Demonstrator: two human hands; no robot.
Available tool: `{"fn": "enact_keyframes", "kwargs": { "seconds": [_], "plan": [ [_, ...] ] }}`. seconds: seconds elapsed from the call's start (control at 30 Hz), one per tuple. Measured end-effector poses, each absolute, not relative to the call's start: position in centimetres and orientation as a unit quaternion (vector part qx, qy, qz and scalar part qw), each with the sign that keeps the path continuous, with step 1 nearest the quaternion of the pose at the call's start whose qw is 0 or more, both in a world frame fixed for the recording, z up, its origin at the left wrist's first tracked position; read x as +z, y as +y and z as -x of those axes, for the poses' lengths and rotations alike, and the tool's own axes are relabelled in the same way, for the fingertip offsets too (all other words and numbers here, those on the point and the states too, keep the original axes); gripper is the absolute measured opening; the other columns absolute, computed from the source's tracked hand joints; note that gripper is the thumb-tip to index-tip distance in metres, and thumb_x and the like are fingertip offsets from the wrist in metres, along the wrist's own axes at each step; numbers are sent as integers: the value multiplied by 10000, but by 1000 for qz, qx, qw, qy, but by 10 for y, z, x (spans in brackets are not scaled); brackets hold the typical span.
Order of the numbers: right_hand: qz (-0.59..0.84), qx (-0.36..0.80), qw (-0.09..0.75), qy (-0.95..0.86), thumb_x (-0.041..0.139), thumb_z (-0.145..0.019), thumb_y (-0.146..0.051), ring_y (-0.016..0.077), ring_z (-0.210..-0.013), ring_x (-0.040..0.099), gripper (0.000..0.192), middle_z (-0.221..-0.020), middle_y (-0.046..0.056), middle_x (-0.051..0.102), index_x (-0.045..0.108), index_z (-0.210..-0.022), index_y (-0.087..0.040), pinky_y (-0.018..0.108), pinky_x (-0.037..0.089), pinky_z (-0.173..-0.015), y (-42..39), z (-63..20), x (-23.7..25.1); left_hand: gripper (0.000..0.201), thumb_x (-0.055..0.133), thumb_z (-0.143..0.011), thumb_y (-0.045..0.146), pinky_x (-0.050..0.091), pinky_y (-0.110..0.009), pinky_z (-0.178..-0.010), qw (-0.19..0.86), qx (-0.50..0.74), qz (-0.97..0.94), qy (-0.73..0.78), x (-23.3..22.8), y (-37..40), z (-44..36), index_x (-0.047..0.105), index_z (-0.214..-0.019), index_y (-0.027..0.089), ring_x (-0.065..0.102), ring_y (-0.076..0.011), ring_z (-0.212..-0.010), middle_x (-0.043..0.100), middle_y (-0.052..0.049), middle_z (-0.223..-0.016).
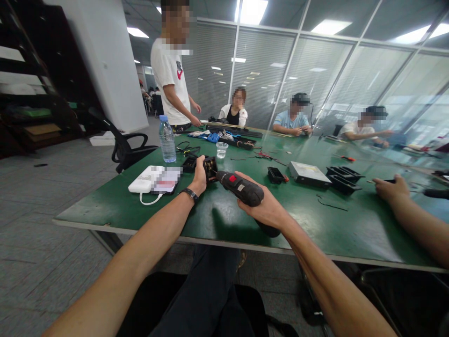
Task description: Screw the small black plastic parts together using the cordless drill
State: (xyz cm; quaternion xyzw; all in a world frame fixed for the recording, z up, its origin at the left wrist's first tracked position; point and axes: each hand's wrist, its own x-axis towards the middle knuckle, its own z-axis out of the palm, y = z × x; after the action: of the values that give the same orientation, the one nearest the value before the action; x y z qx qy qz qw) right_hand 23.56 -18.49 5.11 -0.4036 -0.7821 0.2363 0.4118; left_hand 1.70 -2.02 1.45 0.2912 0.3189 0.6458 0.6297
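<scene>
My right hand is wrapped round the grip of a black cordless drill with a red patch on top. The drill points left, its bit end at a small black box-shaped part with brassy pieces inside. Whether the bit touches a screw is too small to tell. My left hand, with a dark watch on the wrist, holds that box part upright on the green table. Just behind my left hand lies another black part.
Left of my hands are a water bottle, a white power bank and a phone. A clear cup stands behind. Rightward are black trays, a metal box and a co-worker's hand. Several people are around the table.
</scene>
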Motion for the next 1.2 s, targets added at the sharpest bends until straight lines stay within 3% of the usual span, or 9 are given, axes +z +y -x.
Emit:
{"fn": "enact_keyframes", "kwargs": {
  "seconds": [0.13,0.33,0.67,0.97,1.2],
  "plan": [
    [403,243,413,-780,750,-876,-212,277,-1210,810,883,-1383,115,852,574,-1739,-155,425,636,-1111,-185,-236,51,473,550,-1104,598,499,-279,-485,620,648,-298,328,15,-21,-17,729,-913,203,803,-264,-708,778,-88,-739],
    [403,247,415,-778,756,-877,-211,285,-1232,813,883,-1296,91,871,576,-1741,-172,443,631,-1140,-185,-235,51,476,633,-1048,656,567,-293,-544,623,650,-294,323,14,-19,-17,727,-914,208,818,-277,-744,786,-88,-758],
    [401,242,412,-781,757,-867,-208,310,-1286,797,881,-1322,106,866,589,-1731,-169,478,620,-1176,-186,-235,52,452,607,-1065,621,646,-316,-667,622,653,-288,322,15,-19,-18,720,-912,211,832,-268,-790,800,-82,-790],
    [406,240,410,-780,752,-873,-205,285,-1196,816,892,-1255,77,873,573,-1747,-179,450,644,-1121,-185,-236,50,467,556,-1088,612,551,-282,-536,617,648,-303,329,15,-19,-17,722,-918,210,812,-264,-736,786,-84,-763],
    [404,243,410,-781,760,-863,-201,321,-1348,785,890,-1330,108,871,582,-1735,-173,485,612,-1200,-187,-235,53,458,557,-1092,598,640,-317,-647,622,648,-292,328,16,-20,-18,729,-926,208,844,-278,-829,816,-94,-821]
  ]
}}
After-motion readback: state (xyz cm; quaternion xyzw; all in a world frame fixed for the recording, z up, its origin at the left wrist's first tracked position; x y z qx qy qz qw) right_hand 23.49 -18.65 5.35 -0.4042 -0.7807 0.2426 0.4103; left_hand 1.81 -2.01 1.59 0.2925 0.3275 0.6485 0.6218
